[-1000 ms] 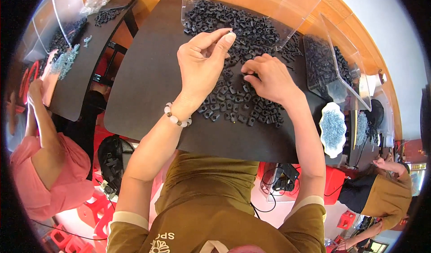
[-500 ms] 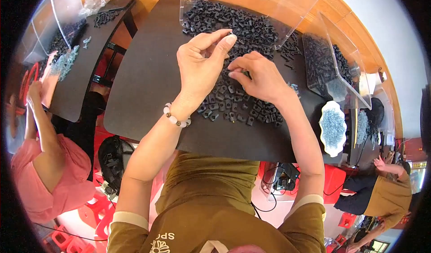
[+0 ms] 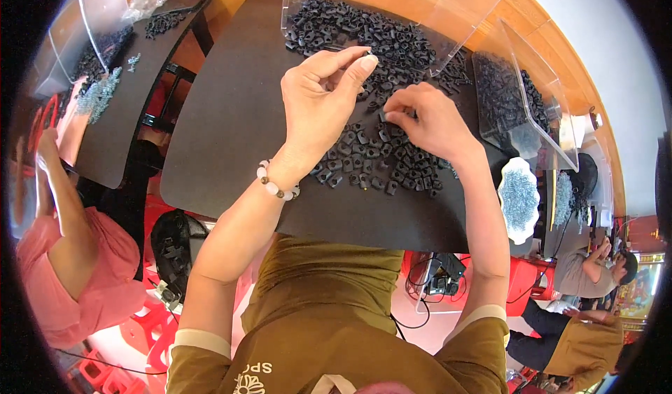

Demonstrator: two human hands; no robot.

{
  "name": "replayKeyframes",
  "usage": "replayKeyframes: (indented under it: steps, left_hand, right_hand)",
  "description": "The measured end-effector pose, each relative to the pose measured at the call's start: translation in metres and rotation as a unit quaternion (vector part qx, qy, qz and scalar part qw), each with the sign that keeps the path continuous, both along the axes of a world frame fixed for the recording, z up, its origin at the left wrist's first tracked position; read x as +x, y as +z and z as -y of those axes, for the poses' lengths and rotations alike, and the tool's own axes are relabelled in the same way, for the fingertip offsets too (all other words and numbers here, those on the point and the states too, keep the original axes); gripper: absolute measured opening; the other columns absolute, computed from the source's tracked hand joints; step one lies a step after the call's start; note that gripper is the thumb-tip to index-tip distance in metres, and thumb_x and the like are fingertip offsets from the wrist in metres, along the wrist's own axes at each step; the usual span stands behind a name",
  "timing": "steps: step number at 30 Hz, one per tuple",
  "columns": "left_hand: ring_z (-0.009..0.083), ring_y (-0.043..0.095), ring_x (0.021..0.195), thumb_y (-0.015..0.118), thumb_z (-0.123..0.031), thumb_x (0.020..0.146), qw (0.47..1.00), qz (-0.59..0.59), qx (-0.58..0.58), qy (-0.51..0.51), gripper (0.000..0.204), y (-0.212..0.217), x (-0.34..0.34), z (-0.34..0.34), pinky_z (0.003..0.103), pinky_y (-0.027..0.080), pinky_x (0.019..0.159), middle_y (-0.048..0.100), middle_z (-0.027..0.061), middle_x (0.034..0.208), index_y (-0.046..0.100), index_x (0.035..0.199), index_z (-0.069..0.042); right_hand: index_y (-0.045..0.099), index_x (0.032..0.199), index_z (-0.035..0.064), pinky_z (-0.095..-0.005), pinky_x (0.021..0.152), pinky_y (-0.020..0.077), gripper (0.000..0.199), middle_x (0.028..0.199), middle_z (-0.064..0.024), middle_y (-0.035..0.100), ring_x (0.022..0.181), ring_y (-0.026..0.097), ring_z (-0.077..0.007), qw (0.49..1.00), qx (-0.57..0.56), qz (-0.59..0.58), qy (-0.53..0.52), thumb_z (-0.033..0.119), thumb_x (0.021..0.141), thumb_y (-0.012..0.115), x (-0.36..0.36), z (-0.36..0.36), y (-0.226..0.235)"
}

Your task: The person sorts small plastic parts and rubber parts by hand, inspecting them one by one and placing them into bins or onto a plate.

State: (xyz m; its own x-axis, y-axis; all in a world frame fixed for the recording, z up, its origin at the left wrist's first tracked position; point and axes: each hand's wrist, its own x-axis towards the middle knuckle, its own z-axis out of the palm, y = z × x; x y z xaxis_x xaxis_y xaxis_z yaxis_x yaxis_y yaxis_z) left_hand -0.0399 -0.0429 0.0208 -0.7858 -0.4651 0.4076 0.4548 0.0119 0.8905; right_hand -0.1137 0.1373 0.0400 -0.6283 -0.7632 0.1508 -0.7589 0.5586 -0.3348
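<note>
My left hand [image 3: 320,94], with a beaded bracelet at its wrist, is raised over the dark table [image 3: 224,100]. Its thumb and forefinger pinch a small black plastic part [image 3: 368,54], mostly hidden by the fingertips. Lower and to the right, my right hand [image 3: 435,122] is closed, thumb against forefinger, on another small black plastic part [image 3: 383,116]. Only an edge of that one shows. Below both hands lies a spread of loose black plastic parts [image 3: 360,159], blocky with holes. A larger heap of black parts [image 3: 364,33] lies beyond my hands in a clear tipped box [image 3: 448,40].
A white scalloped dish [image 3: 519,234] of small silvery pieces stands at the table's right edge. Behind it is a clear bin [image 3: 514,107] of black parts. At left, a person in pink [image 3: 91,268] works at another table [image 3: 115,138]. More people are at far right.
My right hand has moved right and slightly nearer, away from my left hand. The left hand has shifted slightly right, still pinching its part. At far right, people have changed position.
</note>
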Motion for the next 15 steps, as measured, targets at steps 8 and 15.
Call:
replayKeyframes:
  steps: [8,15]
  left_hand:
    - [0.0039,0.055,0.063,0.075,-0.013,0.086,1.000,0.003,0.004,-0.009,0.018,-0.004,-0.002,-0.001,0.020,0.043,0.057,0.066,0.0005,0.076,0.074,0.100,-0.002]
    - [0.0040,0.049,0.061,0.077,-0.012,0.083,0.999,0.026,-0.024,-0.032,0.019,-0.010,-0.005,-0.005,0.022,0.040,0.055,0.064,-0.0007,0.073,0.075,0.100,-0.003]
  right_hand:
    - [0.070,0.085,0.0090,-0.0427,0.081,0.0484,0.007,0.083,-0.0112,0.063,0.089,0.058,-0.0319,0.999,0.028,-0.034,0.031,0.013,0.079,0.069,0.011,0.004,-0.013]
    - [0.068,0.085,0.0075,-0.0416,0.077,0.0478,0.008,0.083,-0.0098,0.061,0.088,0.057,-0.0303,0.997,0.064,-0.032,-0.009,0.013,0.080,0.070,0.021,0.007,-0.007]
